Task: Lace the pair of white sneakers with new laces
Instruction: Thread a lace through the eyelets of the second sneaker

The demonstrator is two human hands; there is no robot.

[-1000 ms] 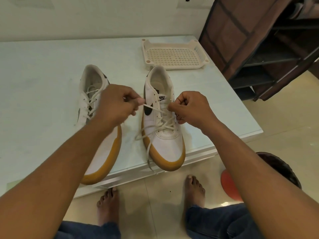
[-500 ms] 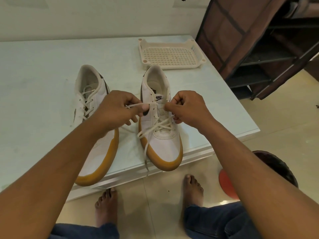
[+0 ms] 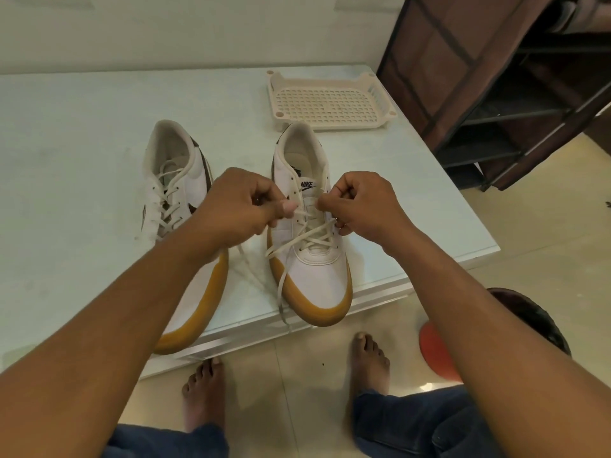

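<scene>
Two white sneakers with tan soles stand on the pale table (image 3: 82, 143), toes toward me. The right sneaker (image 3: 317, 272) carries a cream lace (image 3: 307, 238) crossed over its lower eyelets, with a loose end trailing past the table's front edge. My left hand (image 3: 238, 206) pinches one lace strand just left of the tongue. My right hand (image 3: 360, 203) pinches the other side of the lace at the sneaker's right eyelet row. The left sneaker (image 3: 172, 193) is laced along its eyelets, and my left forearm covers its toe part.
A cream perforated plastic tray (image 3: 327, 100) sits at the table's far right. A dark brown shelf rack (image 3: 496, 94) stands right of the table. Below the front edge are my bare feet on tiled floor, with a red and dark round object (image 3: 436, 355) to the right.
My left hand has moved right, closer to the right sneaker's tongue, shortening the lace span between my hands. My right hand has stayed at the eyelets.
</scene>
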